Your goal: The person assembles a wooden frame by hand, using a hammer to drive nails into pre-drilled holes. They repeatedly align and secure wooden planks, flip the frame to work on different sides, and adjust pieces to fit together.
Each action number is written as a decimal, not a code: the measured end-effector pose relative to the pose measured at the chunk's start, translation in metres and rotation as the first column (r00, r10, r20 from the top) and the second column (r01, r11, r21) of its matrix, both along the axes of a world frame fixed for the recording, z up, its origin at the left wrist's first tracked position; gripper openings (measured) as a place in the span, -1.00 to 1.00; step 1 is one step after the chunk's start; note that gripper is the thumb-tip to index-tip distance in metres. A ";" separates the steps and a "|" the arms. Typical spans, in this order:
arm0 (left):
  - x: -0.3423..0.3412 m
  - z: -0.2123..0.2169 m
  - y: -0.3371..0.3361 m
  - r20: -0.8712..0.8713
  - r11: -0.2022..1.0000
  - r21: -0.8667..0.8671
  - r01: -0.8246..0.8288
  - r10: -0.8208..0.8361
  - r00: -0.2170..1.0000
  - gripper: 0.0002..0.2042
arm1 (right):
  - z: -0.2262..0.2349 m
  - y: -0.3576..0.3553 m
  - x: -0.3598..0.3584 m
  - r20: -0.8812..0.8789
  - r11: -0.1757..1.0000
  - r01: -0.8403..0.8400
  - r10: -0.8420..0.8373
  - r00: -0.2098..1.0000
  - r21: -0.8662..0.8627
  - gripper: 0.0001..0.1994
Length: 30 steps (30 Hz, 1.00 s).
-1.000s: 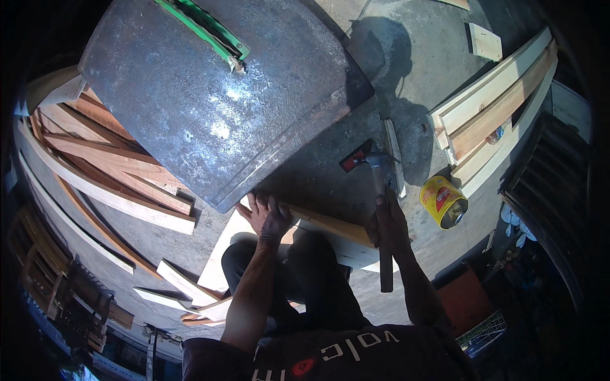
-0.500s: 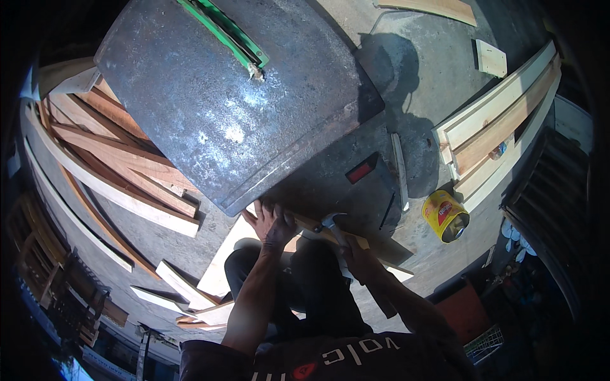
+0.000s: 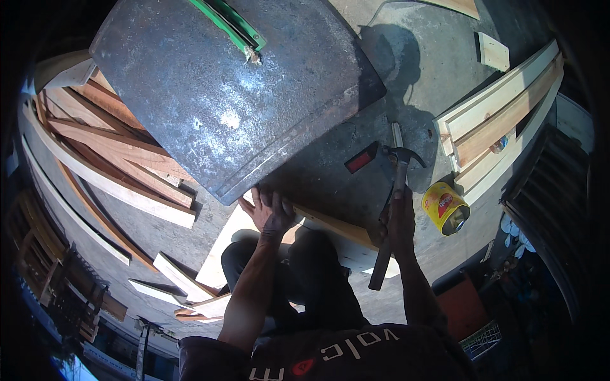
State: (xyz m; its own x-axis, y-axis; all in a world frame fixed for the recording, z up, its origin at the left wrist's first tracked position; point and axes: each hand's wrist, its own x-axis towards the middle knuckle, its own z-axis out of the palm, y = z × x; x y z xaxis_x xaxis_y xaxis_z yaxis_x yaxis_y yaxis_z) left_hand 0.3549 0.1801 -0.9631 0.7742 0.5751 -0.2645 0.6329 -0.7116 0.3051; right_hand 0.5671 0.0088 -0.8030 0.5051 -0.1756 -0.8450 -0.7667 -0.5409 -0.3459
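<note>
My right hand (image 3: 400, 222) is closed round the handle of a claw hammer (image 3: 379, 270). The hammer's dark metal head points away from me, above the floor to the right of the boards. My left hand (image 3: 273, 214) is on a narrow wooden board (image 3: 337, 227) at its left end, beside the near edge of the dark metal-topped table. Its fingers bend over the wood, and their tips are partly hidden in shadow. The board slants down to the right across the front of my knees. A wider pale board (image 3: 222, 257) lies under and left of it.
The dark table (image 3: 190, 82) bears a green metal channel (image 3: 229, 25). Stacked planks (image 3: 114, 143) lie at left, joined pale boards (image 3: 502, 120) at right. A yellow can (image 3: 443, 209) and a red-and-black block (image 3: 362, 159) are on the concrete floor.
My right hand has swung the hammer away from the board, to the right and farther out. My left hand has stayed at the board's end.
</note>
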 end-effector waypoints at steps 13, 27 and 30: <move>0.017 0.023 0.031 0.202 0.998 0.064 -0.007 -0.006 0.979 -0.85 | 0.015 0.011 -0.032 -0.150 0.863 -0.505 0.498 0.854 -0.006 -0.59; -0.016 0.018 0.024 0.187 0.999 0.026 -0.025 0.019 0.982 -0.77 | -0.002 0.019 -0.045 -0.067 0.951 -0.300 0.305 0.950 0.076 -0.60; -0.021 0.005 0.011 0.222 0.997 -0.050 -0.067 0.076 0.972 -0.72 | -0.025 0.021 -0.071 -0.012 0.988 -0.087 0.089 0.996 0.124 -0.63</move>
